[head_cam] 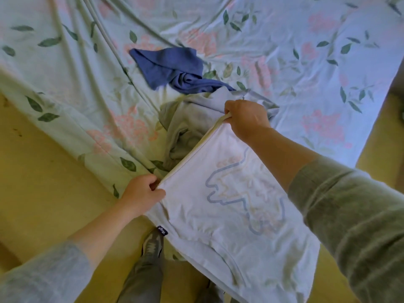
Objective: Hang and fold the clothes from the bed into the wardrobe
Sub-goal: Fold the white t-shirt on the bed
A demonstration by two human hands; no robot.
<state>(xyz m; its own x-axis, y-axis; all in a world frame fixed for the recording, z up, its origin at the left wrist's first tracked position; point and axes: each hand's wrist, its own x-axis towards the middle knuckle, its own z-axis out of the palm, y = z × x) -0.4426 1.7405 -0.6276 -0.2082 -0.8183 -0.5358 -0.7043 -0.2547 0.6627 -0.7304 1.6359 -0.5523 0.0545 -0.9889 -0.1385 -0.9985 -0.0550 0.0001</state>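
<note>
A white cotton T-shirt with a blue outline print [229, 193] is held at the floral-sheeted bed's [65, 73] near edge — its taut hem pinched by the left grip [142, 191] at 7 o'clock and the right grip [247, 119] at 1 o'clock — the body draped toward 5 o'clock.

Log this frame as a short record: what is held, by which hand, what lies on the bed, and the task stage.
held item: white garment with a blue-outlined print, stretched by one edge
left hand: pinches the near end of that edge
right hand: grips the far end
on bed: blue garment, crumpled; grey garment, bunched beside the right hand
bed sheet: floral, wrinkled
stage: white garment not yet folded or hung; wardrobe not in view
</note>
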